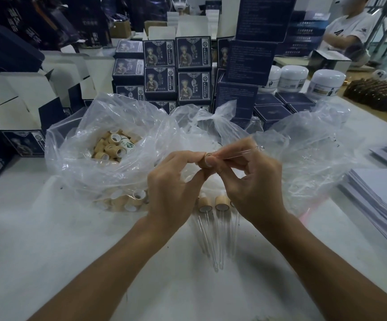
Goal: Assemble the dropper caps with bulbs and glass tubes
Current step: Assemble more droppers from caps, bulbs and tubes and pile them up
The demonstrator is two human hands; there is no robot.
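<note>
Above the table's middle, my left hand (pixel 174 186) pinches a tan wooden dropper cap (pixel 205 161) between thumb and fingers. My right hand (pixel 255 181) pinches a thin clear glass tube (pixel 243 152), whose near end meets the cap's opening and whose far end points right. Below my hands, several finished droppers (pixel 213 223) lie on the white table, caps away from me and glass tubes toward me. A clear plastic bag (pixel 109 144) at the left holds many loose tan caps (pixel 112 145).
More crumpled clear bags (pixel 308 144) lie behind and to the right of my hands. Dark blue product boxes (pixel 176 70) and open cartons (pixel 14 103) stand at the back. White jars (pixel 326 84) and paper stacks (pixel 377 200) sit right. A person (pixel 350 31) sits at far right.
</note>
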